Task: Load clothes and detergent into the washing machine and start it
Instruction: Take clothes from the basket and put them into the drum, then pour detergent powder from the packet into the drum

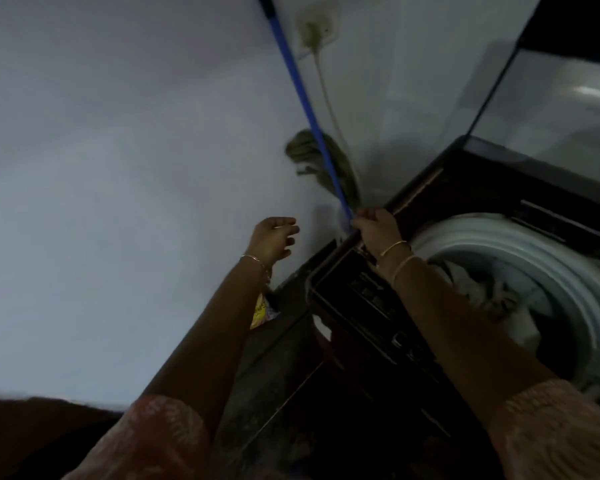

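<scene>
A dark top-loading washing machine (371, 327) stands at the right with its glass lid (548, 112) raised. Clothes (489, 289) lie inside the white drum (534, 258). My right hand (378, 230) grips the machine's rear left corner rim, close to the bottom of a blue mop handle (302, 98). My left hand (274, 239) hovers in the air left of the machine with fingers loosely curled, holding nothing. A yellow packet (260, 311) shows partly beneath my left forearm, beside the machine.
A pale wall (118, 168) fills the left and back. A wall socket (317, 27) with a cable running down sits above. The mop's grey-green head (321, 161) leans against the wall behind the machine.
</scene>
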Demonstrator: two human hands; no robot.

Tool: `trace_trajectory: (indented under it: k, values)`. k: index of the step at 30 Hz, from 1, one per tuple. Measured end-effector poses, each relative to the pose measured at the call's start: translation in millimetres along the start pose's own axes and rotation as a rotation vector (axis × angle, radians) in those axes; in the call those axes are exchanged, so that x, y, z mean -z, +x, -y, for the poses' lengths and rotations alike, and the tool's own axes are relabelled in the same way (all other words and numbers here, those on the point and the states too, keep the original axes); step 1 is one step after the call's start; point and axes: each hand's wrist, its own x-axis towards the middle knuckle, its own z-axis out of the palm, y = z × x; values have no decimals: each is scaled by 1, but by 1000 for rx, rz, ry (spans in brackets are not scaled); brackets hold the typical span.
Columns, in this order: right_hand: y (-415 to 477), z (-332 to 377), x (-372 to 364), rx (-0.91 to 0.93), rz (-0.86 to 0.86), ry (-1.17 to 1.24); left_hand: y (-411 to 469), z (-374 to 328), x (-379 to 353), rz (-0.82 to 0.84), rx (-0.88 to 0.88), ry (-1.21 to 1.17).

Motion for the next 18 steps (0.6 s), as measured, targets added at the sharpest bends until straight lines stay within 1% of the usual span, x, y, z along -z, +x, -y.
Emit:
trace_trajectory:
  k: [1,4,6,9,13,15,18]
  values:
    - [2,2,-13,10,-27,-47,2,4,17,-12,17,-25]
    - [3,7,-44,13,-107,-388,15,20,66,-59,70,-98]
    - [4,8,-70,55,-131,-443,27,33,97,-79,111,-139]
    - [-1,14,-110,45,-74,-350,48,53,136,-68,171,-158]
    - [-1,10,-172,-70,92,-228,78,75,179,-25,243,-123]
    - [6,0,-203,-150,142,-164,92,82,198,-13,277,-112]
    - [11,-16,-235,-231,143,-83,111,89,221,-3,314,-97]
